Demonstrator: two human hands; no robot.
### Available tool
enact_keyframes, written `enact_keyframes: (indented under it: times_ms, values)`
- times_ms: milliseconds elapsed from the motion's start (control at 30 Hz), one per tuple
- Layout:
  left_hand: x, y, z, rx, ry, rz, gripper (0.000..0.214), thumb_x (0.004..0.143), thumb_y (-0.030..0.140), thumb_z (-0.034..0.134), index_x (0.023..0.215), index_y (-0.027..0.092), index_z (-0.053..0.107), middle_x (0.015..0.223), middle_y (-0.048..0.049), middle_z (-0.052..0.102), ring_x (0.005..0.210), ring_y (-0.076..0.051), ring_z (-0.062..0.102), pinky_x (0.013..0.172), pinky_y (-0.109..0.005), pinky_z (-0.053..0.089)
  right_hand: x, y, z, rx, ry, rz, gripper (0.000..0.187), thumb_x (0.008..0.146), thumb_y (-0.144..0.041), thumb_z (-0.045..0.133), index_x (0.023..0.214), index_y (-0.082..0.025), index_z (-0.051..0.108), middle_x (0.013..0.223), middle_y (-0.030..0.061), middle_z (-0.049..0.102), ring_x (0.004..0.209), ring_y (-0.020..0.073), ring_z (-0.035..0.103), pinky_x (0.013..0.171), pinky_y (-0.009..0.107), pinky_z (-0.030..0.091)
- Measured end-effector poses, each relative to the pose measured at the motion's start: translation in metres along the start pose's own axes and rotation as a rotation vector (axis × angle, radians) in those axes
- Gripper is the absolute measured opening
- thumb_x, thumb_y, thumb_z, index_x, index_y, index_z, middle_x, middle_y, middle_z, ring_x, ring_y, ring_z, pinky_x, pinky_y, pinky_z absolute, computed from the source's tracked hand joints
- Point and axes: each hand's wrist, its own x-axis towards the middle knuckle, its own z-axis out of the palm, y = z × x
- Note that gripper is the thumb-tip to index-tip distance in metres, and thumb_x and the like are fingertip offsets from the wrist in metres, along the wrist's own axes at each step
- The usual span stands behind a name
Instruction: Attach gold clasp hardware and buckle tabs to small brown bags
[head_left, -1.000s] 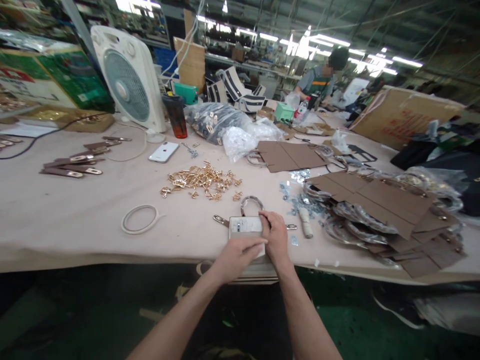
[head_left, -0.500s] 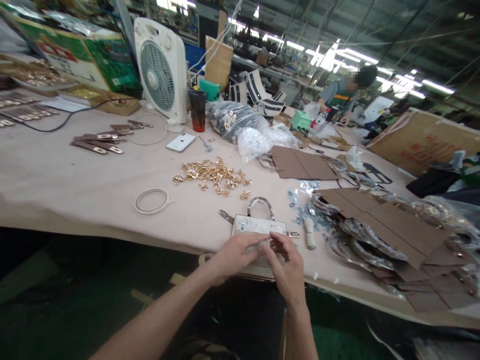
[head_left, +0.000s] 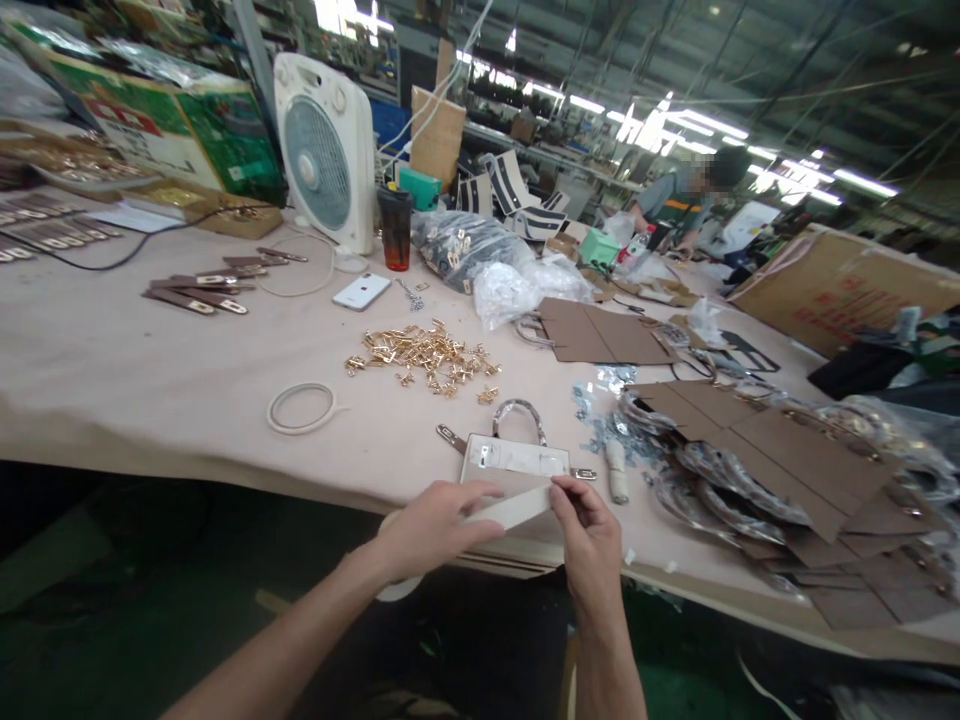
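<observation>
A strip of white tape [head_left: 517, 510] is stretched between my hands. My left hand [head_left: 435, 525] pinches its left part between thumb and fingers. With thumb and fingertips, my right hand [head_left: 589, 525] grips the other end. Behind the left wrist shows a curved white edge [head_left: 397, 590], perhaps more of the tape; most of it is hidden. Just beyond the strip lies a pale-lined handbag panel [head_left: 517, 458], its near part covered by my hands. It has a plastic-wrapped handle [head_left: 517, 405] and a strap with a metal plate [head_left: 451, 438] at the left.
Gold metal fittings [head_left: 427, 350] lie heaped mid-table. A narrow tape roll [head_left: 300, 408] is at left, a rolled pale bundle [head_left: 616, 472] at right beside small silvery pieces [head_left: 622, 430]. Brown bag panels [head_left: 795, 450] are stacked right. A fan [head_left: 322, 150] and a phone [head_left: 361, 290] stand farther back. A co-worker [head_left: 679, 200] is beyond.
My hands have moved apart, and the white tape strip now shows taut between them. The left hand shifted left, the right slightly right. The handbag panel stays in place.
</observation>
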Motion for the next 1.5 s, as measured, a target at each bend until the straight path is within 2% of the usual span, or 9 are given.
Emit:
enact_keyframes:
  times_ms: [367,500,600,767,900,967,1133,1300,1500]
  values:
    - [-0.086,-0.039,-0.061,0.142,-0.058,-0.221,0.044,0.101,0.053,0.05,0.127,0.026,0.073,0.091,0.0012,0.076,0.078,-0.017,0.064,0.072,-0.021,0.045,-0.012,-0.012,-0.005,0.045,-0.015,-0.046,0.026,0.086,-0.045,0.077,0.099,-0.022,0.076,0.094,0.0057,0.073,0.089,0.0224,0.067,0.081,0.035,0.057]
    - [-0.11,-0.064,-0.084,0.218,-0.089,-0.302,0.053,0.096,0.061,0.057,0.138,0.031,0.068,0.125,-0.0022,0.076,0.11,-0.026,0.07,0.098,-0.03,0.051,-0.017,-0.012,-0.003,0.106,-0.055,-0.002,0.025,0.086,-0.043,0.079,0.099,-0.023,0.075,0.092,0.004,0.072,0.085,0.02,0.066,0.078,0.032,0.055]
    - [-0.113,-0.063,-0.093,0.385,0.019,-0.28,0.06,0.087,0.065,0.067,0.138,0.033,0.069,0.145,-0.0034,0.066,0.135,-0.033,0.059,0.119,-0.042,0.041,-0.021,-0.013,0.002,0.171,-0.077,0.029,0.025,0.086,-0.043,0.079,0.1,-0.023,0.074,0.092,0.0037,0.07,0.083,0.0185,0.063,0.075,0.03,0.053]
    - [-0.082,-0.004,-0.067,0.336,0.252,-0.054,0.057,0.096,0.06,0.059,0.143,0.028,0.062,0.147,-0.0055,0.064,0.135,-0.03,0.058,0.122,-0.044,0.039,-0.026,-0.012,0.01,0.241,-0.136,0.049,0.026,0.087,-0.043,0.079,0.103,-0.023,0.074,0.096,0.0051,0.07,0.084,0.0194,0.063,0.073,0.03,0.053]
    - [-0.041,0.043,-0.028,0.075,0.136,0.108,0.061,0.098,0.05,0.062,0.153,0.026,0.049,0.144,-0.0086,0.065,0.132,-0.027,0.059,0.115,-0.04,0.044,-0.031,-0.016,0.011,0.201,-0.161,-0.005,0.026,0.089,-0.045,0.076,0.104,-0.023,0.074,0.102,0.0071,0.071,0.092,0.0225,0.066,0.079,0.034,0.055]
    - [-0.025,0.054,-0.015,0.062,0.029,0.157,0.044,0.101,0.045,0.058,0.139,0.022,0.063,0.123,-0.0075,0.074,0.112,-0.024,0.067,0.1,-0.034,0.051,-0.034,-0.018,0.008,0.163,-0.147,-0.029,0.025,0.09,-0.044,0.075,0.104,-0.024,0.074,0.104,0.0068,0.072,0.097,0.0232,0.066,0.083,0.034,0.056]
    - [-0.009,0.057,0.002,0.129,-0.041,0.214,0.038,0.107,0.036,0.044,0.087,0.018,0.071,0.078,-0.0006,0.068,0.073,-0.015,0.06,0.07,-0.025,0.043,-0.041,-0.022,-0.002,0.079,-0.125,-0.013,0.029,0.09,-0.044,0.075,0.112,-0.024,0.073,0.102,0.0061,0.072,0.093,0.0222,0.068,0.084,0.035,0.057]
    - [-0.009,0.048,0.006,0.173,0.014,0.214,0.033,0.106,0.033,0.046,0.09,0.018,0.07,0.085,-0.0022,0.071,0.079,-0.016,0.062,0.075,-0.027,0.044,-0.04,-0.035,-0.009,-0.029,-0.116,-0.149,0.044,0.091,-0.039,0.074,0.132,-0.027,0.065,0.117,0.0095,0.069,0.104,0.0243,0.069,0.089,0.04,0.058]
    - [-0.014,0.041,0.005,0.296,0.026,0.225,0.032,0.106,0.032,0.045,0.087,0.019,0.068,0.084,-0.0023,0.07,0.079,-0.017,0.063,0.075,-0.028,0.044,-0.026,-0.07,-0.017,-0.288,-0.283,-0.437,0.026,0.091,-0.032,0.075,0.118,-0.031,0.075,0.114,0.0079,0.074,0.104,0.0281,0.069,0.093,0.046,0.057]
